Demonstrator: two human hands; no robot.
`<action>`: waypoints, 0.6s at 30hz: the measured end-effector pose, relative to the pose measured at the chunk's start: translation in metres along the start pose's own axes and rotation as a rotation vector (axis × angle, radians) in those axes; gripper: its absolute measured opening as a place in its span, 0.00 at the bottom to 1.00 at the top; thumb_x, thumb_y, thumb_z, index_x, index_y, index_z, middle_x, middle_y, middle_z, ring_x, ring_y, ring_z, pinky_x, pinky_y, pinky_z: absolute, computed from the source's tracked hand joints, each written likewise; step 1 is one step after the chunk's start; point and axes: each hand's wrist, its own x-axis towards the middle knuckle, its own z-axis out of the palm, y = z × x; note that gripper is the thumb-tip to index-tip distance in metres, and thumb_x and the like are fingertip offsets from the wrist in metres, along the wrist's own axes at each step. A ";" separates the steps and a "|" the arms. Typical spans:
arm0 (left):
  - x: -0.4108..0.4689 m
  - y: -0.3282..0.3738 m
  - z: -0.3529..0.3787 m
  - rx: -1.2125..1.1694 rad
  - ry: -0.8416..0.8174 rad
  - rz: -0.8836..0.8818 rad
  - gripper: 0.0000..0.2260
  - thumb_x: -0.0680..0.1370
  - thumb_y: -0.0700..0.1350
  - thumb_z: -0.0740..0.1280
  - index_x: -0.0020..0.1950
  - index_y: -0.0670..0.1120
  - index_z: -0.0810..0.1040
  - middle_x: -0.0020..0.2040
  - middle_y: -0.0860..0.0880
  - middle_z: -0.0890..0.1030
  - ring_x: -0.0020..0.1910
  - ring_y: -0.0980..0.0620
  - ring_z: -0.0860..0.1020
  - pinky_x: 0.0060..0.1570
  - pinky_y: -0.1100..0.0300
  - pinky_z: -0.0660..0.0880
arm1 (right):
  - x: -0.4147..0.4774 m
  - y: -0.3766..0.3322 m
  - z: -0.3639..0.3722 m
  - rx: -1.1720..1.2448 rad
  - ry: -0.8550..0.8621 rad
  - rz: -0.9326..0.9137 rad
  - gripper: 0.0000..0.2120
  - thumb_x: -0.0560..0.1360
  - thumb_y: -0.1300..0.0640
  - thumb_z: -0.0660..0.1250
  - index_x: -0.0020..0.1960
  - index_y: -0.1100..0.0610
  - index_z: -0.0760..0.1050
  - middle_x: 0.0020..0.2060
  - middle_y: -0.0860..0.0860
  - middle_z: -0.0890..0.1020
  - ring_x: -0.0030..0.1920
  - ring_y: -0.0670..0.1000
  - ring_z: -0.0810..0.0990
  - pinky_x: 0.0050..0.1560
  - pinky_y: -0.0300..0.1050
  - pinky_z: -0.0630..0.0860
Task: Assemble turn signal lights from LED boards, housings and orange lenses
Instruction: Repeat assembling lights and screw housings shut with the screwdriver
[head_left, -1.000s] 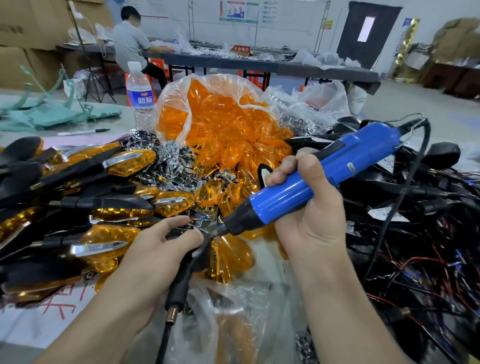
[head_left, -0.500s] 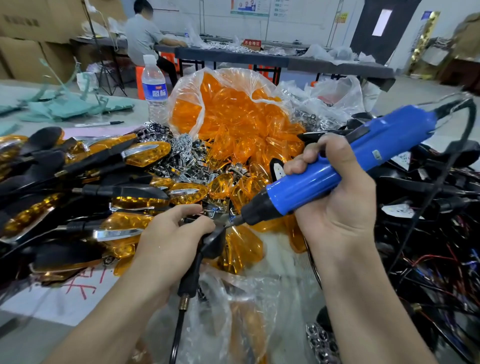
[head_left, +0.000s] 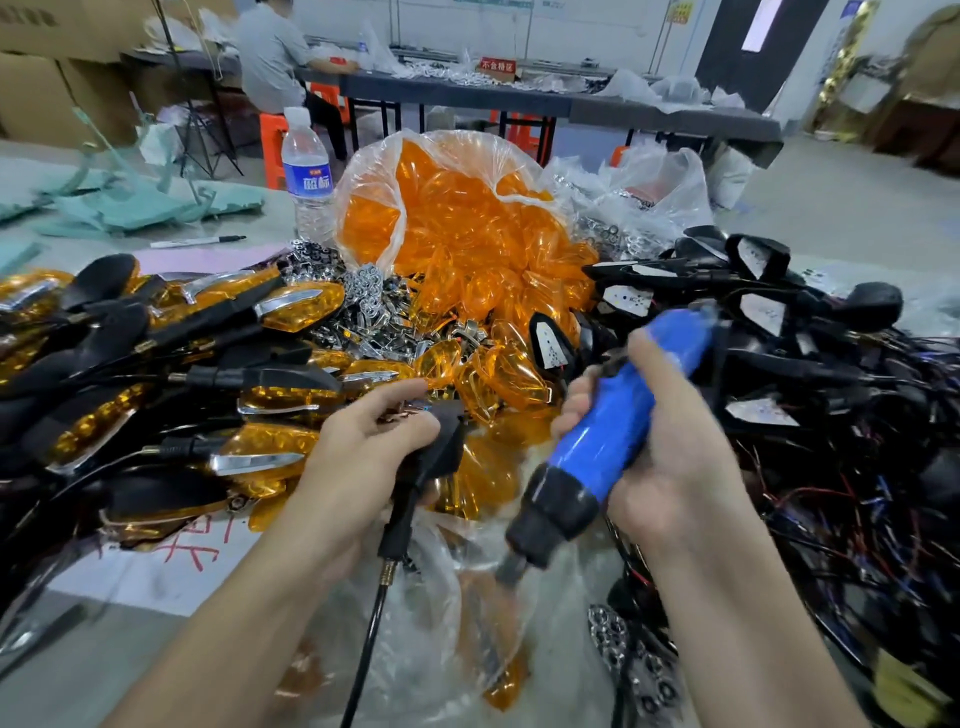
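Observation:
My left hand (head_left: 366, 447) grips a black turn signal housing (head_left: 439, 449) by its stalk, its cable hanging down toward me. My right hand (head_left: 670, 441) holds a blue electric screwdriver (head_left: 608, 436), tilted with its black tip pointing down and left, away from the housing; it is motion-blurred. A clear bag of orange lenses (head_left: 467, 228) stands behind my hands. Assembled orange-and-black signals (head_left: 208, 364) are heaped at the left. Black housings with white LED boards and wires (head_left: 769, 322) pile up at the right.
A water bottle (head_left: 307, 176) stands left of the lens bag, with a pen (head_left: 197, 241) on the table nearby. Small chrome parts (head_left: 363, 296) lie between the piles. Crumpled clear plastic (head_left: 415, 597) lies below my hands. A person sits at a far table (head_left: 519, 98).
The screwdriver tip has left the housing and swung down toward me, the tool now more upright. My left hand still holds the housing. The view has tilted downward.

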 end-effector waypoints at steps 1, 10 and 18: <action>-0.001 0.003 -0.002 -0.041 -0.034 0.024 0.15 0.80 0.42 0.72 0.63 0.60 0.83 0.51 0.45 0.87 0.44 0.42 0.87 0.36 0.56 0.82 | -0.003 0.003 -0.001 -0.089 0.014 0.074 0.19 0.70 0.53 0.76 0.54 0.60 0.73 0.36 0.57 0.79 0.31 0.54 0.78 0.33 0.47 0.80; -0.013 0.024 -0.010 0.014 -0.010 0.122 0.29 0.68 0.37 0.81 0.64 0.56 0.80 0.52 0.55 0.88 0.47 0.54 0.87 0.42 0.59 0.82 | -0.022 0.021 -0.017 -1.597 0.050 -0.117 0.15 0.75 0.38 0.68 0.51 0.47 0.71 0.41 0.49 0.83 0.39 0.53 0.83 0.39 0.48 0.79; -0.046 0.008 0.000 0.579 0.508 0.716 0.30 0.67 0.48 0.82 0.67 0.64 0.81 0.57 0.61 0.86 0.59 0.64 0.80 0.64 0.76 0.71 | -0.042 0.070 -0.002 -2.155 0.221 -0.738 0.07 0.78 0.57 0.70 0.56 0.52 0.76 0.55 0.47 0.83 0.51 0.51 0.83 0.45 0.44 0.76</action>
